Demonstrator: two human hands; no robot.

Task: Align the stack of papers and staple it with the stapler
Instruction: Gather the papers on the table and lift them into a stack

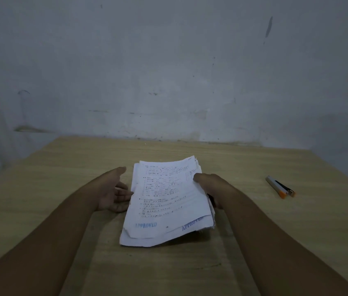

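Observation:
A loose stack of printed white papers (166, 201) lies in the middle of the wooden table (61, 167), its sheets fanned out of line, with blue "APPROVED" stamps near the bottom edge. My right hand (209, 186) grips the stack's right edge, thumb on top and fingers underneath. My left hand (115, 193) is at the stack's left edge, palm up with fingers straight, fingertips touching the paper. A grey, black and orange stapler (281, 187) lies on the table to the right, well apart from both hands.
A stained pale wall (168, 71) rises directly behind the table's far edge. Bare tabletop surrounds the papers on the left, front and far side.

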